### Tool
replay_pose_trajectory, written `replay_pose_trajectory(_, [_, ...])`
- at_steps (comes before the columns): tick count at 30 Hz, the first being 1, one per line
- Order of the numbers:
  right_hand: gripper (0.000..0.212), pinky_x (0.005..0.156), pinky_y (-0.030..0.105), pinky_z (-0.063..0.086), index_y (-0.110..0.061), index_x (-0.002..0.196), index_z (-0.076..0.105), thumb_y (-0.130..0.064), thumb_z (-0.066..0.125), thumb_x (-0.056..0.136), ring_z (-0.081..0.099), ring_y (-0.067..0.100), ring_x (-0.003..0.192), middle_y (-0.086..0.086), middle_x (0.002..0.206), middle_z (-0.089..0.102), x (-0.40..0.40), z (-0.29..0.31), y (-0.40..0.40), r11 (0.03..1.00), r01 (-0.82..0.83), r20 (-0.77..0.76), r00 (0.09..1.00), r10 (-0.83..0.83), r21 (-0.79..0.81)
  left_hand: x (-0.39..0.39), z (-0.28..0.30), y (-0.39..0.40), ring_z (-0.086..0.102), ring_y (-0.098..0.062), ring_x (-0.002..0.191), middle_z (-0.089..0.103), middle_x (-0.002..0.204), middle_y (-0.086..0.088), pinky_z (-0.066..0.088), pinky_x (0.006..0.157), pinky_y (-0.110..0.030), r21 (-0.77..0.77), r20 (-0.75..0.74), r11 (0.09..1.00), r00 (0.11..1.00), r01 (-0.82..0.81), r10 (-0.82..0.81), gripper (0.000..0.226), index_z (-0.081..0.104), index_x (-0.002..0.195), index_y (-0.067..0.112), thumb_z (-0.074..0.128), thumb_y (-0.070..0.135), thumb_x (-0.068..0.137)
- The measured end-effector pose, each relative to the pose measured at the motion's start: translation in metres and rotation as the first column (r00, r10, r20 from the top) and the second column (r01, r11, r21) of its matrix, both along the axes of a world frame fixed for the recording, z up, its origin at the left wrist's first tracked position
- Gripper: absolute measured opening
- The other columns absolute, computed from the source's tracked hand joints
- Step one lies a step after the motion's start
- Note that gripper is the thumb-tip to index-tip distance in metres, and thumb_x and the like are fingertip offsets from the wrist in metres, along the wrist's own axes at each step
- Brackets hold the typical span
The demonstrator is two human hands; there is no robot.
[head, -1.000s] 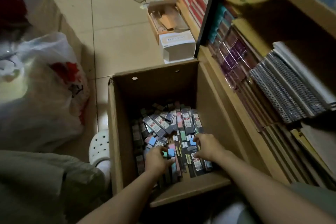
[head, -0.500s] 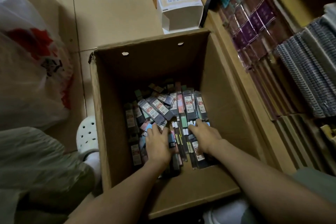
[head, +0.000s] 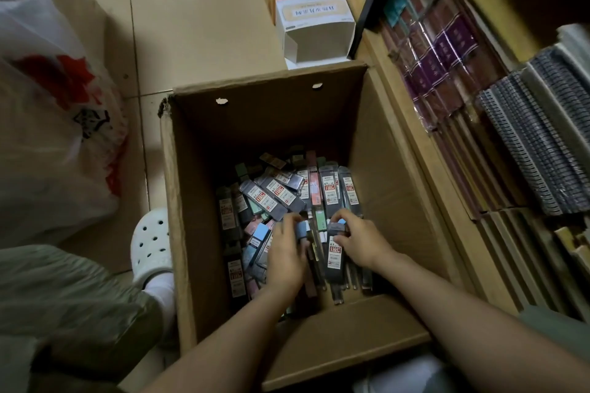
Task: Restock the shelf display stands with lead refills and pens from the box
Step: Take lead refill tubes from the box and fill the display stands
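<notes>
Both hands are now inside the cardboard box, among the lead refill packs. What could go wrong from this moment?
1. The lead refill packs lie loose and crossed, so the right hand may lift one dark pack and drag neighbours out.
2. The left hand is blurred; its grasp may be unsure.
3. The cardboard box is deep and dim, so types may be mixed.

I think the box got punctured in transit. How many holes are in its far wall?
2: one hole toward the left and one toward the right, both near the top edge of the cardboard box. Other walls show none.
</notes>
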State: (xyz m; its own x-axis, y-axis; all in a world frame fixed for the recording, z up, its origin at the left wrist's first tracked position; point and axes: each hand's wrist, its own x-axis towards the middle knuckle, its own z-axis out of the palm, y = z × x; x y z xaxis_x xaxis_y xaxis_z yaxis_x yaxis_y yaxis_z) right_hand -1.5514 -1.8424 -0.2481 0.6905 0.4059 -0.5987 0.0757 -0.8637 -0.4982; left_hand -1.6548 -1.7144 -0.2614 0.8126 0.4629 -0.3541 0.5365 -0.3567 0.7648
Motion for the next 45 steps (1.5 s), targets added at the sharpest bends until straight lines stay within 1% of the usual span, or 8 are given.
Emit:
replay_pose_trajectory(3, [0.019, 0.067, 0.029, 0.05, -0.025, 0.102, 0.059, -0.01, 0.064, 0.091, 0.059, 0.015, 0.074, -0.002, 0.085, 0.063, 0.002, 0.009, 0.0, 0.979, 0.168, -0.011, 0.986, -0.168, 0.119, 0.011, 0.011, 0.004, 0.063, -0.012, 0.086, 0.058, 0.097, 0.004, 0.055, 0.075, -0.032, -0.276, -0.056, 0.91, 0.95, -0.311, 0.308, 0.038, 0.043, 0.124, 0.02, 0.058, 0.005, 0.093])
replay_pose_trajectory(7, [0.02, 0.062, 0.028, 0.058, -0.019, 0.102, 0.057, -0.006, 0.067, 0.089, 0.062, 0.017, 0.075, 0.002, 0.088, 0.066, 0.002, 0.021, 0.009, 0.887, 0.393, -0.18, 0.917, -0.357, 0.241, 0.018, 0.02, 0.006, 0.065, -0.015, 0.07, 0.065, 0.089, -0.007, 0.055, 0.059, -0.028, -0.631, -0.203, 0.606, 0.857, -0.484, 0.474, 0.019, 0.048, 0.116, 0.009, 0.051, 0.005, 0.098])
replay_pose_trajectory(10, [0.021, 0.055, 0.024, 0.057, -0.023, 0.093, 0.054, -0.004, 0.063, 0.092, 0.061, 0.018, 0.076, 0.009, 0.097, 0.062, -0.004, 0.026, 0.019, 0.848, 0.442, -0.276, 0.888, -0.367, 0.293, 0.013, 0.021, 0.006, 0.065, -0.013, 0.071, 0.066, 0.094, -0.007, 0.051, 0.051, -0.021, -0.618, -0.158, 0.673, 0.903, -0.405, 0.399, 0.019, 0.051, 0.117, 0.009, 0.05, 0.006, 0.098])
replay_pose_trajectory(15, [0.02, 0.072, 0.042, 0.058, -0.02, 0.103, 0.062, -0.006, 0.066, 0.089, 0.063, 0.019, 0.077, 0.0, 0.085, 0.067, -0.012, 0.029, 0.033, 0.86, 0.39, -0.131, 0.921, -0.367, 0.33, 0.01, 0.026, 0.01, 0.067, -0.006, 0.082, 0.067, 0.097, 0.001, 0.052, 0.061, -0.016, -0.65, -0.08, 0.712, 0.955, -0.267, 0.285, 0.031, 0.057, 0.122, 0.012, 0.064, 0.014, 0.092])
replay_pose_trajectory(20, [0.039, 0.068, 0.025, 0.059, -0.014, 0.124, 0.063, -0.012, 0.072, 0.086, 0.065, 0.019, 0.089, -0.001, 0.095, 0.062, -0.009, 0.033, 0.028, 0.813, 0.487, -0.258, 0.87, -0.42, 0.319, 0.01, 0.023, 0.013, 0.068, -0.022, 0.095, 0.07, 0.102, -0.007, 0.057, 0.082, -0.037, -0.677, -0.136, 0.675, 0.951, -0.293, 0.276, 0.037, 0.056, 0.122, 0.012, 0.067, 0.003, 0.088])
replay_pose_trajectory(23, [0.067, 0.096, 0.03, 0.05, -0.02, 0.137, 0.051, -0.022, 0.081, 0.078, 0.058, 0.019, 0.112, 0.001, 0.125, 0.054, -0.003, 0.03, 0.008, 0.987, 0.158, 0.034, 0.987, -0.157, -0.025, 0.009, 0.017, 0.015, 0.068, -0.021, 0.086, 0.07, 0.096, -0.007, 0.056, 0.071, -0.036, -0.672, -0.211, 0.614, 0.902, -0.414, 0.377, 0.032, 0.05, 0.116, 0.018, 0.062, 0.002, 0.091])
replay_pose_trajectory(28, [0.101, 0.105, 0.04, 0.045, -0.022, 0.149, 0.027, -0.034, 0.086, 0.068, 0.045, 0.025, 0.128, 0.007, 0.144, 0.035, -0.009, 0.015, 0.005, 0.904, -0.194, 0.092, 0.965, 0.246, -0.38, 0.009, 0.002, 0.016, 0.064, -0.019, 0.084, 0.067, 0.093, -0.005, 0.052, 0.065, -0.032, -0.627, -0.258, 0.609, 0.867, -0.487, 0.427, 0.031, 0.049, 0.11, 0.024, 0.062, 0.003, 0.092])
replay_pose_trajectory(45, [0.094, 0.098, 0.037, 0.045, -0.017, 0.138, 0.036, -0.052, 0.083, 0.065, 0.04, 0.023, 0.126, 0.004, 0.137, 0.036, -0.015, -0.011, 0.018, 0.851, -0.299, 0.218, 0.881, 0.42, -0.431, 0.011, -0.003, 0.012, 0.07, -0.019, 0.083, 0.071, 0.089, -0.002, 0.059, 0.077, -0.043, -0.613, -0.29, 0.618, 0.868, -0.492, 0.403, 0.031, 0.05, 0.099, 0.03, 0.062, 0.003, 0.091])
